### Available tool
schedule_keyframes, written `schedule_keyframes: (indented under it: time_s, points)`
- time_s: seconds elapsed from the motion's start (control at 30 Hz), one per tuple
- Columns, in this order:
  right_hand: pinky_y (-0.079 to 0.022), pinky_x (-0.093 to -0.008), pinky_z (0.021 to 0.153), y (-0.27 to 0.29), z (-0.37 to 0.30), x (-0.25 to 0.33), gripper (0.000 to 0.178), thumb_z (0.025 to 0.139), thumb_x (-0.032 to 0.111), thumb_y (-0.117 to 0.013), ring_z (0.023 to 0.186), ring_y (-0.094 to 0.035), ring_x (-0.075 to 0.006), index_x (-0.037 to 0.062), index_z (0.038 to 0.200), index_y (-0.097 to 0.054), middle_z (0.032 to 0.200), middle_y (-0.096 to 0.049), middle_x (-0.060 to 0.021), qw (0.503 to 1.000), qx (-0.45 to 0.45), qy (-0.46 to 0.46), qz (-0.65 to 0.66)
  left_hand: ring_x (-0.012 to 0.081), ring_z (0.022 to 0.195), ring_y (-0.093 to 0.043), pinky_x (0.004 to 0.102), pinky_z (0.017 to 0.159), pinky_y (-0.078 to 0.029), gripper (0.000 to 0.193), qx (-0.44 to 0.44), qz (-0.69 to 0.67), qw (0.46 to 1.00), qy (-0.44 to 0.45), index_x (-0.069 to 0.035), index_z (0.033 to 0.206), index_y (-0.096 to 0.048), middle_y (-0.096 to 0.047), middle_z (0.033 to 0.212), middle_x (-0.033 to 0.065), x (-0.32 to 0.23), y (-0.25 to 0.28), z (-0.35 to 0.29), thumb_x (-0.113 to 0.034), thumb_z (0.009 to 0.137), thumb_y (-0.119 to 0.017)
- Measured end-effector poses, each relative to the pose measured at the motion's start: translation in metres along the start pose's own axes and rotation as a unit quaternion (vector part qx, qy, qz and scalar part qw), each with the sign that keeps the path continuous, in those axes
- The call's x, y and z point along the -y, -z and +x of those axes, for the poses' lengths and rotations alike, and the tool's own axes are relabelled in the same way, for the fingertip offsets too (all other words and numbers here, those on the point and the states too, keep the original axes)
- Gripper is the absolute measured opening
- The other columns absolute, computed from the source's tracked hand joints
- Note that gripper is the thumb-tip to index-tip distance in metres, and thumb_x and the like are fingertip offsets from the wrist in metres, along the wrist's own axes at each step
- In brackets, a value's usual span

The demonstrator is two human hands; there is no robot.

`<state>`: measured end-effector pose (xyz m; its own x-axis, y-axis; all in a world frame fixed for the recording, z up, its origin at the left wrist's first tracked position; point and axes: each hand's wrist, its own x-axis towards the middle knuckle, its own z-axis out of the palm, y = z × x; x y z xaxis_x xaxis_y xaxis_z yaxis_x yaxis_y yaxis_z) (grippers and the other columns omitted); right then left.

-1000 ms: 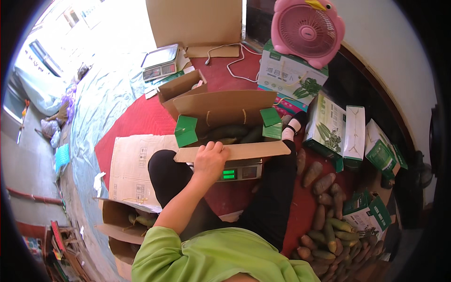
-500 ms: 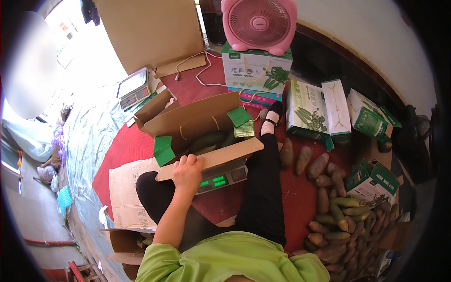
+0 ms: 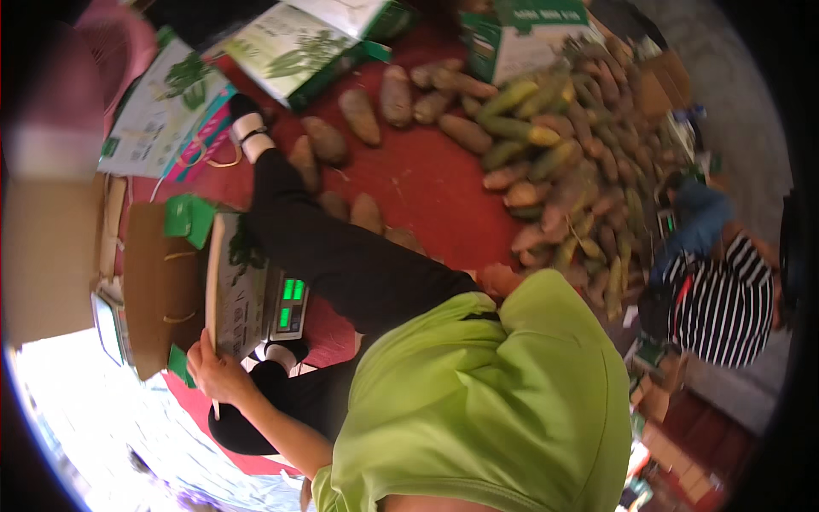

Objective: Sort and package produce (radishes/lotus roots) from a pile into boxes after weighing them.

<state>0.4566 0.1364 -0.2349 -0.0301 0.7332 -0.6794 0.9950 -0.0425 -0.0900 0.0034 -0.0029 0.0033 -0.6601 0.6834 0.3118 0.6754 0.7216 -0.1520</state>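
Observation:
My left hand is closed over the edge of the near flap of an open cardboard carton, fingers on the inner side and wrist toward me. The carton stands on a scale with a lit green display, between my legs. Its contents are hidden from this angle. Green tabs stick out at its corners. My right hand is not in view; past the green sleeve the arm cannot be made out. Long, soil-covered radishes, some greenish and some brown, lie heaped on my right.
Loose radishes lie on the red floor covering. Printed cartons stand beyond, with a pink fan at the far left. A green-and-white carton stands by the heap. A person in a striped top is at the right.
The view has swung to the right, bringing the radish heap and another person into sight. My left hand stays on the carton's flap.

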Motion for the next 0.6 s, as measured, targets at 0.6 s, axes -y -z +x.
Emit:
schedule_keyframes:
  time_s: [0.6]
  points:
    - [-0.048, -0.0382, 0.086, -0.004, 0.047, -0.092, 0.034, 0.075, 0.027, -0.068, 0.103, -0.06, -0.0321, 0.0106, 0.104, -0.064, 0.104, -0.065, -0.0137, 0.999, 0.012, -0.036, 0.03, 0.0218, 0.087, -0.058, 0.0375, 0.068, -0.047, 0.028, 0.012, 0.041, 0.999, -0.016, -0.02, 0.108, -0.067, -0.059, 0.093, 0.0001, 0.002, 0.0, -0.005, -0.013, 0.082, -0.061]
